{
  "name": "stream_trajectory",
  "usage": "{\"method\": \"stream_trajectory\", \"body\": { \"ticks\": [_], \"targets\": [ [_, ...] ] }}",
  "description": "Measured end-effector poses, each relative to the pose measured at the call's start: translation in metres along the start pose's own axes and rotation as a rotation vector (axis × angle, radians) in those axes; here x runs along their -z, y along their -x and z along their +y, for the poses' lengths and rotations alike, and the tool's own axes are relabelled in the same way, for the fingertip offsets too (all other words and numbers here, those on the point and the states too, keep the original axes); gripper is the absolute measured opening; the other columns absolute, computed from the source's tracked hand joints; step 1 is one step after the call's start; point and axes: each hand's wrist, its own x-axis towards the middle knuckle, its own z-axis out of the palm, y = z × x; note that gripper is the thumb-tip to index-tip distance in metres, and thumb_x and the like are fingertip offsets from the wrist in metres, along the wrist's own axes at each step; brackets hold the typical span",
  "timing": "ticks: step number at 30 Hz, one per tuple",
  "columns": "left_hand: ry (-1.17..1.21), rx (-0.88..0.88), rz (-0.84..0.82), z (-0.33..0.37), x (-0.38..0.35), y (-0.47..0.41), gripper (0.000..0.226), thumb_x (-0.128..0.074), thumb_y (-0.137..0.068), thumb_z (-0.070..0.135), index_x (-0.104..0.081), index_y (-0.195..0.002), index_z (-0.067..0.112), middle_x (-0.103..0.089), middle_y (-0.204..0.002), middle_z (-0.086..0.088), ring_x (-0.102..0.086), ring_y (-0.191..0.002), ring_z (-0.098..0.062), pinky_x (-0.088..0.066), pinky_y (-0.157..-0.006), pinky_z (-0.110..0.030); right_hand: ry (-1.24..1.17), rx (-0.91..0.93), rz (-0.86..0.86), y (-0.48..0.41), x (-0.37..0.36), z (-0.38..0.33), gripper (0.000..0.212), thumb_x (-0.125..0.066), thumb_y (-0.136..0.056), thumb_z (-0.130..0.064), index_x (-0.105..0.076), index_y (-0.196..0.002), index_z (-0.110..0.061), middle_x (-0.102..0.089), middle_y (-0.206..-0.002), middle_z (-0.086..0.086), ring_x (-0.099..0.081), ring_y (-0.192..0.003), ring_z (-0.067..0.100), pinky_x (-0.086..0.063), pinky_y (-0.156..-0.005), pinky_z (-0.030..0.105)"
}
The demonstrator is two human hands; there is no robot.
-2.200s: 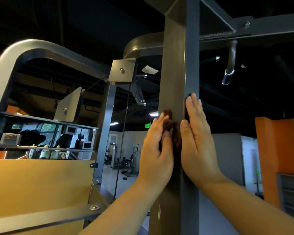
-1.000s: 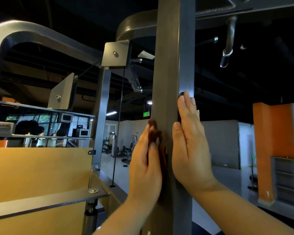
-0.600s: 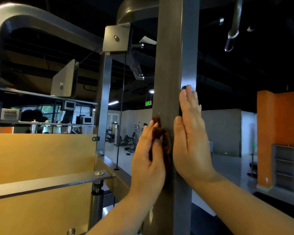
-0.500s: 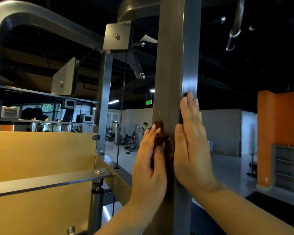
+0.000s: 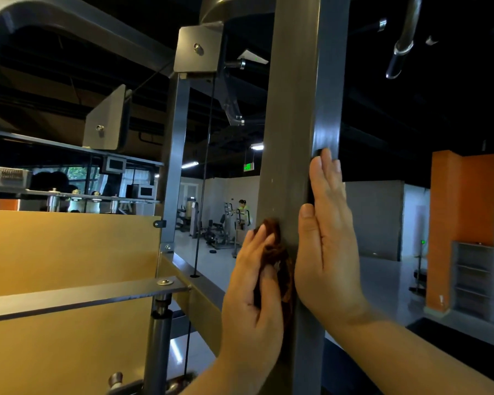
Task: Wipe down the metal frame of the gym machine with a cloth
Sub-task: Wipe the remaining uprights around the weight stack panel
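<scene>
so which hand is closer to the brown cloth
Left. The left hand holds the brown cloth against the post; the right hand lies flat on the post's right side, just beside the cloth.

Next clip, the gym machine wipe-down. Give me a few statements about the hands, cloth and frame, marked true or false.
1. The left hand holds a brown cloth against the upright post. True.
2. The right hand grips a spray bottle. False: it lies flat on the post, fingers straight, holding nothing.
3. The cloth shows between the two hands. True.
4. The wall on the right is blue. False: that wall is orange.
</scene>
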Motion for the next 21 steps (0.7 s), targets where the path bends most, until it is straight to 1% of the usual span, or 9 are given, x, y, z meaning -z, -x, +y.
{"method": "stream_trajectory", "body": {
  "ticks": [2,6,8,11,13,14,16,19,21],
  "targets": [
    [-0.009,0.030,0.007,0.002,-0.002,-0.012,0.047,-0.044,-0.106,0.025,-0.049,-0.147,0.048,-0.051,-0.154,0.018,-0.039,-0.150,-0.011,-0.038,-0.121,-0.050,0.005,-0.003,0.007,0.000,0.000,0.000,0.054,-0.031,-0.109,-0.014,-0.018,-0.162,-0.017,-0.011,-0.171,-0.010,-0.002,-0.158,0.006,-0.008,-0.129,0.036],
    [0.011,0.031,-0.013,0.015,-0.009,-0.060,0.045,-0.043,-0.108,0.017,-0.050,-0.151,0.026,-0.055,-0.151,0.010,-0.045,-0.145,-0.009,-0.040,-0.120,-0.045,0.011,-0.006,0.010,0.000,0.000,0.000,0.055,-0.033,-0.109,-0.013,-0.018,-0.162,-0.016,-0.011,-0.171,-0.008,-0.003,-0.158,0.007,-0.009,-0.129,0.035],
    [0.023,0.042,-0.006,0.015,-0.011,-0.054,0.044,-0.044,-0.109,0.018,-0.049,-0.151,0.029,-0.054,-0.152,0.012,-0.043,-0.147,-0.008,-0.039,-0.121,-0.045,0.010,-0.009,0.007,0.001,0.000,0.000,0.055,-0.033,-0.109,-0.013,-0.019,-0.162,-0.016,-0.011,-0.171,-0.009,-0.003,-0.158,0.007,-0.009,-0.129,0.035],
    [-0.002,-0.002,-0.002,0.004,-0.008,-0.012,0.047,-0.043,-0.107,0.029,-0.047,-0.150,0.046,-0.047,-0.157,0.019,-0.036,-0.152,-0.009,-0.037,-0.123,-0.045,0.006,-0.002,0.012,0.002,0.000,0.001,0.054,-0.033,-0.109,-0.013,-0.020,-0.162,-0.018,-0.012,-0.170,-0.012,-0.004,-0.158,0.007,-0.010,-0.129,0.036],
    [0.007,-0.038,-0.005,-0.002,-0.005,0.007,0.049,-0.041,-0.105,0.032,-0.045,-0.152,0.044,-0.044,-0.160,0.017,-0.034,-0.153,-0.014,-0.036,-0.122,-0.052,0.006,0.000,0.017,0.002,-0.001,0.001,0.054,-0.032,-0.110,-0.013,-0.020,-0.162,-0.018,-0.012,-0.171,-0.012,-0.004,-0.158,0.007,-0.010,-0.128,0.036],
    [0.008,-0.023,0.001,-0.003,-0.006,0.004,0.049,-0.041,-0.105,0.033,-0.045,-0.152,0.044,-0.044,-0.160,0.017,-0.035,-0.153,-0.013,-0.037,-0.121,-0.052,0.006,0.002,0.019,0.002,-0.001,0.002,0.054,-0.032,-0.110,-0.013,-0.020,-0.162,-0.017,-0.013,-0.171,-0.011,-0.004,-0.158,0.007,-0.010,-0.128,0.036],
    [0.019,0.028,0.014,0.003,-0.010,-0.020,0.047,-0.041,-0.106,0.034,-0.047,-0.151,0.043,-0.049,-0.155,0.019,-0.040,-0.149,-0.008,-0.039,-0.121,-0.046,0.007,0.007,0.023,0.002,0.000,0.002,0.054,-0.033,-0.109,-0.012,-0.021,-0.161,-0.017,-0.015,-0.171,-0.009,-0.006,-0.158,0.008,-0.011,-0.128,0.036],
    [-0.001,0.085,0.012,0.016,-0.015,-0.080,0.045,-0.040,-0.108,0.024,-0.049,-0.152,0.030,-0.053,-0.151,0.016,-0.043,-0.144,-0.001,-0.039,-0.121,-0.042,0.009,0.008,0.020,0.001,0.000,0.000,0.055,-0.033,-0.108,-0.012,-0.019,-0.161,-0.016,-0.015,-0.171,-0.008,-0.006,-0.158,0.008,-0.012,-0.129,0.039],
    [-0.030,0.075,0.008,0.022,-0.017,-0.100,0.048,-0.040,-0.106,0.027,-0.049,-0.153,0.028,-0.052,-0.153,0.013,-0.041,-0.146,-0.002,-0.037,-0.122,-0.041,0.011,0.007,0.018,0.001,0.000,-0.001,0.055,-0.033,-0.108,-0.012,-0.018,-0.161,-0.016,-0.014,-0.171,-0.008,-0.006,-0.158,0.009,-0.011,-0.129,0.040]
  ]
}}
